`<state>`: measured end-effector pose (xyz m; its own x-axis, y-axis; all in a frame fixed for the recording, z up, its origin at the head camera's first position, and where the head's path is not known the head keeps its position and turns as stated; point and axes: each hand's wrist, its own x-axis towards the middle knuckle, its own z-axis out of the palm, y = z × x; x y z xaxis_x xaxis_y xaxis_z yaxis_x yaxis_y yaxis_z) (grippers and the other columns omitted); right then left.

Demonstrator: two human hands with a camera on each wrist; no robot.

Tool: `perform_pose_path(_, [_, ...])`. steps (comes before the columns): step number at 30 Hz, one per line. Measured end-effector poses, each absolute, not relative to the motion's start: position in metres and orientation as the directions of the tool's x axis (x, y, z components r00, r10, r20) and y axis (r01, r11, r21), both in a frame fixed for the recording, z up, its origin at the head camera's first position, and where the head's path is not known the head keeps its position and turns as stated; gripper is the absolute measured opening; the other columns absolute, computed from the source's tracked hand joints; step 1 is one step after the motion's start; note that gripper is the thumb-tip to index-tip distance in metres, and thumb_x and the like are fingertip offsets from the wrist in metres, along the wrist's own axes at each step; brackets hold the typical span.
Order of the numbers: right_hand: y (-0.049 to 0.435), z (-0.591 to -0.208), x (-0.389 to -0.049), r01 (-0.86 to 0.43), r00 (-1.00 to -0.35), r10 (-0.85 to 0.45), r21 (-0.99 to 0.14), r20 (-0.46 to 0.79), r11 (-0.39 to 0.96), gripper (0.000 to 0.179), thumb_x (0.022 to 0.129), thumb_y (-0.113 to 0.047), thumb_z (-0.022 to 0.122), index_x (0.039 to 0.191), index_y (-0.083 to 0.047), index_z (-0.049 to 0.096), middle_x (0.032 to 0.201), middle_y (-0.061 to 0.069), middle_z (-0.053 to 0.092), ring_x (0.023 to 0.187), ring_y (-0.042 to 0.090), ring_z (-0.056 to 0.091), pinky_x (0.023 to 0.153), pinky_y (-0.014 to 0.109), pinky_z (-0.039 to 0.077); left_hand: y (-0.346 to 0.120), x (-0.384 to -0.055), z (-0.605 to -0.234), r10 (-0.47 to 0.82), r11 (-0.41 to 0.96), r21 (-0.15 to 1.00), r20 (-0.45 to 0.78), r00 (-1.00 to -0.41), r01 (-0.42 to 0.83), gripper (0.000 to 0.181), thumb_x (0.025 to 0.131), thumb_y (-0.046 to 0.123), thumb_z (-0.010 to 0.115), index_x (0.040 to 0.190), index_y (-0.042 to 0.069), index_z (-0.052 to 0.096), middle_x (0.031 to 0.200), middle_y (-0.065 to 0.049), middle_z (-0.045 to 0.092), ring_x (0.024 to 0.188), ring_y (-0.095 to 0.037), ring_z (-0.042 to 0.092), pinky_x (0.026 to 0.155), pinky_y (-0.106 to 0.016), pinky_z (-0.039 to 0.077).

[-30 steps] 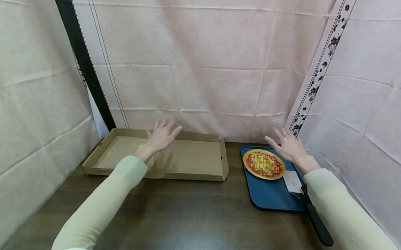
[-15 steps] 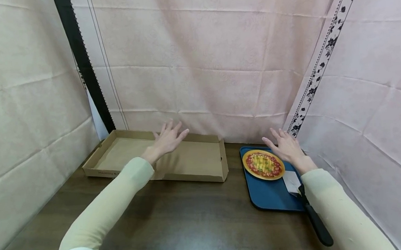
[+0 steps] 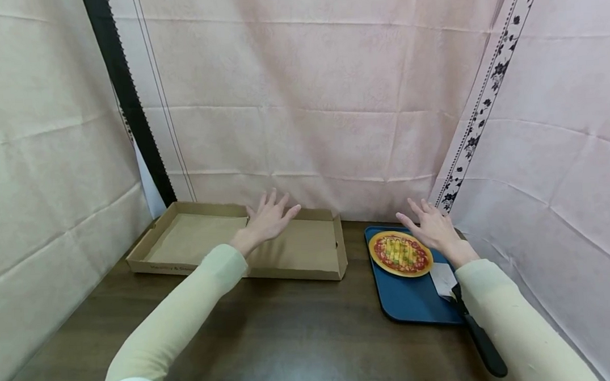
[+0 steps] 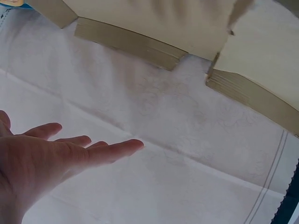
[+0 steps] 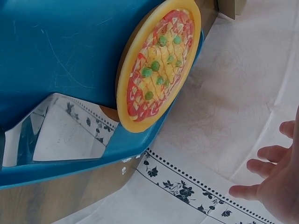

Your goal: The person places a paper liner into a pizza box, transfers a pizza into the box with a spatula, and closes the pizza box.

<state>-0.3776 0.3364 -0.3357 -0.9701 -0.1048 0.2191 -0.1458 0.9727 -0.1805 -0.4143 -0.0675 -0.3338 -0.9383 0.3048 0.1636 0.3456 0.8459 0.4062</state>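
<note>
My left hand [image 3: 268, 221] is raised over the right half of an opened cardboard pizza box [image 3: 299, 245], fingers spread and holding nothing. In the left wrist view that hand [image 4: 60, 154] shows extended fingers, apart from the box walls. At the right, my right hand [image 3: 433, 226] hovers by the far right corner of a blue tray [image 3: 407, 305], its fingers spread. On the tray lies a small round pizza [image 3: 401, 254] with red and yellow topping and green dots. A pizza server [image 5: 70, 130] rests beside it, its metal blade on the tray; the black handle [image 3: 485, 344] sticks out past the near edge.
A brown wooden table [image 3: 301, 338] carries the box and tray. Pale cloth [image 3: 302, 128] hangs behind and at both sides, close to the box's and tray's far edges. Box and tray stand a short gap apart.
My left hand has moved to the right above the box, fingers still spread. The right hand has shifted only slightly to the left. Box, tray, pizza and server stay put.
</note>
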Motion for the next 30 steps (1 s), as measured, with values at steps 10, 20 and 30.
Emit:
perform_pose_path(10, [0.335,-0.341,-0.378,-0.168,-0.963,-0.123,-0.173,0.240,0.971,0.076,0.099,-0.060,0.031,0.154,-0.008,0.022,0.155,0.034,0.017,0.140,0.056,0.019,0.105,0.077,0.015,-0.049,-0.411,-0.339,0.305,0.858,0.376,0.180,-0.935,0.351,0.075,0.097,0.066,0.020,0.154,0.018,0.024,0.163,-0.013,-0.002,0.150,-0.037,-0.010,0.103,-0.079,-0.005])
perform_pose_path(20, [0.340,-0.341,-0.373,-0.153,-0.966,-0.110,-0.172,0.236,0.973,0.077,0.099,-0.060,0.032,0.153,-0.006,0.024,0.154,0.034,0.018,0.137,0.059,0.020,0.104,0.075,0.019,-0.036,-0.410,-0.342,0.335,0.845,0.383,0.167,-0.927,0.374,0.073,0.097,0.065,0.023,0.156,0.022,0.016,0.163,-0.012,-0.003,0.149,-0.038,-0.011,0.105,-0.078,-0.002])
perform_pose_path(30, [0.357,-0.344,-0.364,-0.160,-0.967,-0.136,-0.098,0.215,0.982,0.063,0.098,-0.049,0.048,0.125,0.006,0.058,0.116,0.031,0.063,0.101,0.046,0.061,0.084,0.058,0.050,-0.034,-0.406,-0.348,0.347,0.853,0.360,0.153,-0.925,0.379,0.072,0.097,0.065,0.024,0.156,0.026,0.008,0.164,-0.010,0.000,0.150,-0.038,-0.004,0.105,-0.078,0.000])
